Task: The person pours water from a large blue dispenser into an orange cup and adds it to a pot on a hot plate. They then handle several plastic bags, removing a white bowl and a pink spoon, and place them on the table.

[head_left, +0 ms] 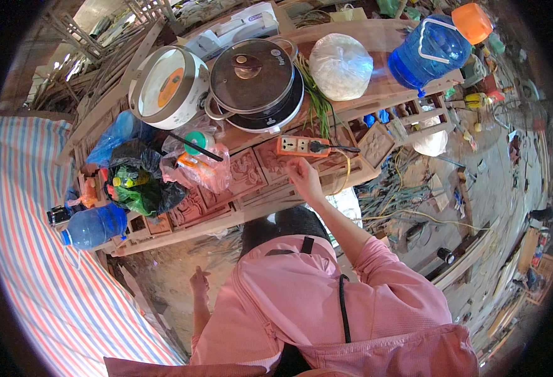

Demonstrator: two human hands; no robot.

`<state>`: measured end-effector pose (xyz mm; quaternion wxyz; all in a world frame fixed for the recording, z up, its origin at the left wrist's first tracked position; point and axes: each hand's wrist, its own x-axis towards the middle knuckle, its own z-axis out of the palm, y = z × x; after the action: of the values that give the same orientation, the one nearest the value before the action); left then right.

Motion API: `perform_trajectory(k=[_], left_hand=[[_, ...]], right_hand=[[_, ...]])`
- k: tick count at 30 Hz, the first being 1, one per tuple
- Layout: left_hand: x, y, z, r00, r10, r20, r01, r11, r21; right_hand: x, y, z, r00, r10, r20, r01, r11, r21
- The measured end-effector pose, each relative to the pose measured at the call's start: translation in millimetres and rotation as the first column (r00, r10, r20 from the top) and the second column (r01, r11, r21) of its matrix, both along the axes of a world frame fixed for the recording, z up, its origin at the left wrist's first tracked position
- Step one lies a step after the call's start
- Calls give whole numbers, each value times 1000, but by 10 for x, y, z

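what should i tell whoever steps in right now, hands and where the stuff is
Right hand is reaching out to the orange power strip on the carved wooden bench, fingers just below it, holding nothing. Left hand hangs low by the side, empty. One black plug already sits in the strip. The lidded cooker pot and the white rice cooker stand just behind it. Done: one plug in. Left: whatever the strip still needs; its switch state is not readable.

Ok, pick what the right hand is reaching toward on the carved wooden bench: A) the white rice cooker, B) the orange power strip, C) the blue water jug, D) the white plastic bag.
B: the right hand is raised just below the orange power strip, fingers nearly at its edge, holding nothing.
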<state>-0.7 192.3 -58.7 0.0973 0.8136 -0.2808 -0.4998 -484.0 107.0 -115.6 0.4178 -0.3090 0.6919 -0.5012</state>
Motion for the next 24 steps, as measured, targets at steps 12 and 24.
perform_trajectory(k=[12, 24], left_hand=[[-8, 35, -37, 998, 46, -43, -46, 999, 6], [99, 158, -169, 994, 92, -54, -95, 994, -60]], right_hand=[[1, 5, 163, 998, 69, 2, -69, 995, 72], [-519, -1041, 1157, 815, -152, -559, -31, 952, -304]])
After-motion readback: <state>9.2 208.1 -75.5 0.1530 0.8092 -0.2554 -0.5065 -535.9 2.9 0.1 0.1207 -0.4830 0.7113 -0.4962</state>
